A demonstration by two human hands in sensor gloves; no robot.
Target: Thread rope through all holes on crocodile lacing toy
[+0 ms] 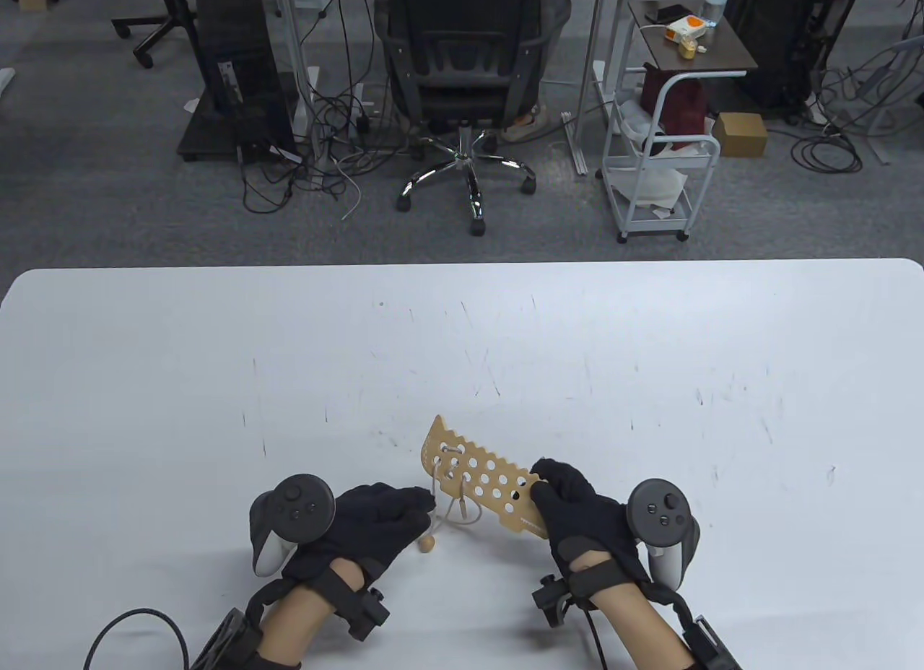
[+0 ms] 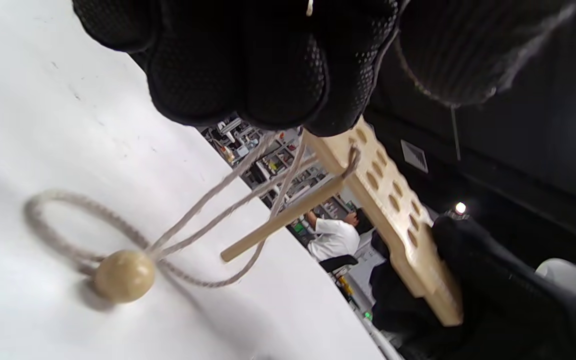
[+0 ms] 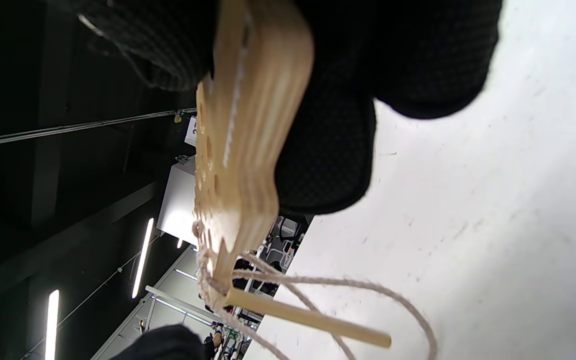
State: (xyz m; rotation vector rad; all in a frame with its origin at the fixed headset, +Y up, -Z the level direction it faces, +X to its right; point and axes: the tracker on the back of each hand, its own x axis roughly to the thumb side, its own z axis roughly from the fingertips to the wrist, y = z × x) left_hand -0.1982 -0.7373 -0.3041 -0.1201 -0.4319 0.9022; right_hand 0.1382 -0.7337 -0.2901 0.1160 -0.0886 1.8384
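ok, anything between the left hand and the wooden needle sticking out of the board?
Nothing visible. The wooden needle pokes out of the crocodile board just below the left hand, whose fingers pinch the rope. Only rope strands cross near it. The right hand holds the board's other end.

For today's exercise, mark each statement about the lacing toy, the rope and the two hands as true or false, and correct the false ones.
1. The right hand grips one end of the wooden crocodile board. True.
2. The board lies flat on the table. False: it is held up, tilted off the surface.
3. The wooden bead at the rope's end rests on the table. True.
4. The rope already runs through every hole. False: most holes are empty; rope shows only near the far end.
5. The wooden needle stick lies loose on the table. False: it pokes through the board.
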